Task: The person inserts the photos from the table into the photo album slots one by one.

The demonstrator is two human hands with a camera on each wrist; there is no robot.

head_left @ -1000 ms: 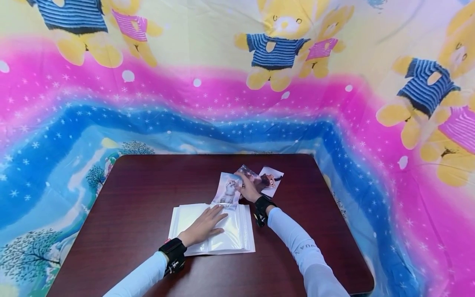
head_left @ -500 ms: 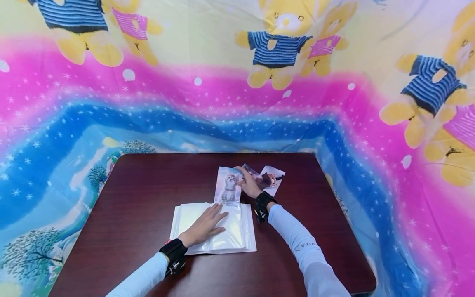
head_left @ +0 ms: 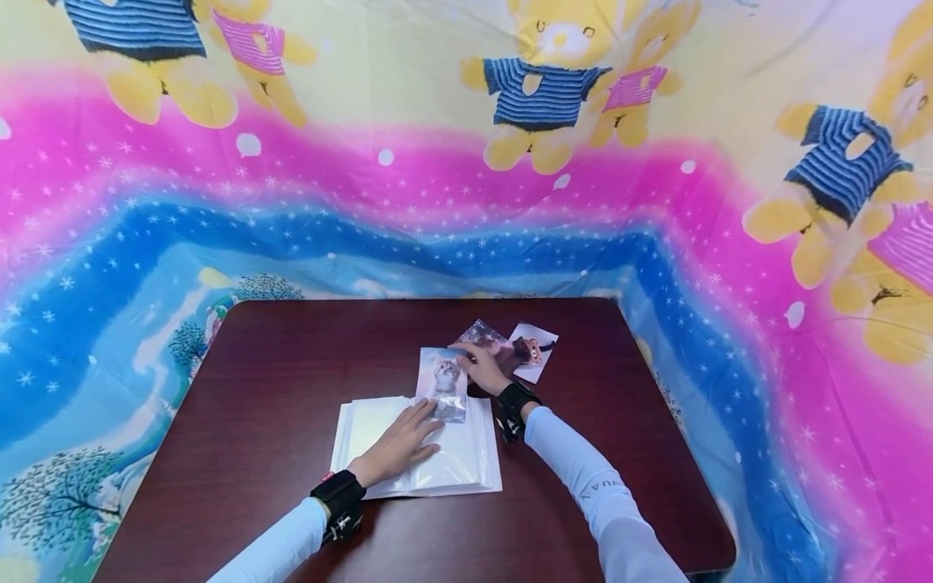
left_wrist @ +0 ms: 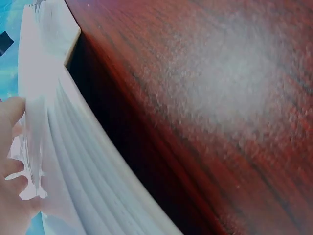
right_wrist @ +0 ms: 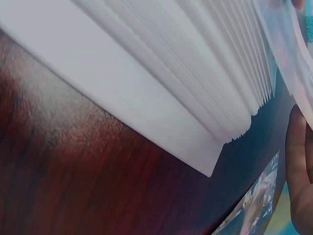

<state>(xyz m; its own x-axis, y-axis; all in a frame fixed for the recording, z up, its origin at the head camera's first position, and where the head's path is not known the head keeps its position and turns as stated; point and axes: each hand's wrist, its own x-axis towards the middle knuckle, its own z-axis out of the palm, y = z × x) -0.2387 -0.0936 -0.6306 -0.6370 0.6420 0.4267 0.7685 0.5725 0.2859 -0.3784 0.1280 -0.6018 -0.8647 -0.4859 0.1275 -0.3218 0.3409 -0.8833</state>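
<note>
An open photo album [head_left: 372, 433] with clear page pockets lies on the table, its many white leaf edges [right_wrist: 195, 63] showing in the right wrist view. My left hand [head_left: 397, 447] rests on the page, fingers stretched toward its far edge. In the left wrist view, fingers [left_wrist: 14, 110] of that hand touch the clear plastic. With my right hand [head_left: 483, 371] I hold a kitten photo [head_left: 442, 374] by its right edge. The photo's lower end overlaps the top of the page beside my left fingertips. In the right wrist view the photo [right_wrist: 288, 49] stands tilted above the album.
Beyond my right hand, a dark pinkish photo [head_left: 477, 332] and a photo of a reddish-brown animal [head_left: 534, 355] lie overlapping on the dark wooden table [head_left: 291, 356]. A printed bear curtain [head_left: 437, 194] hangs behind the table's far edge.
My right hand first straightens the kitten photo and slides it away from me, then brings it back so its lower end reaches further over the page. The left hand stays in place.
</note>
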